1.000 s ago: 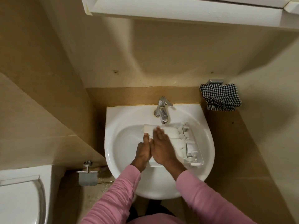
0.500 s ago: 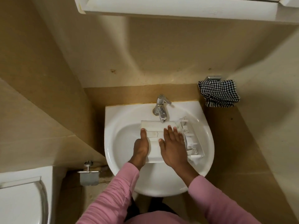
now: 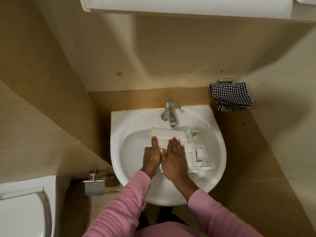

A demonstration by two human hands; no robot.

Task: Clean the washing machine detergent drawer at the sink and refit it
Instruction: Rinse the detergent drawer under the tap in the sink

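Observation:
The white detergent drawer (image 3: 191, 147) lies in the white sink (image 3: 130, 151), its front panel under the chrome tap (image 3: 169, 113). A thin stream of water falls from the spout onto the drawer. My left hand (image 3: 152, 156) grips the drawer's left edge, thumb lying along the top. My right hand (image 3: 174, 158) lies flat on the drawer with straight fingers pointing toward the tap. The drawer's ribbed plastic parts stick out to the right of my right hand.
A black-and-white checked cloth (image 3: 230, 96) hangs on a holder on the right wall. A toilet (image 3: 22, 212) stands at lower left, with a metal paper holder (image 3: 94, 185) beside it. A white cabinet (image 3: 188, 7) overhangs the sink.
My right hand has slid left and back over the drawer, close beside my left hand. The left hand keeps its hold on the left edge.

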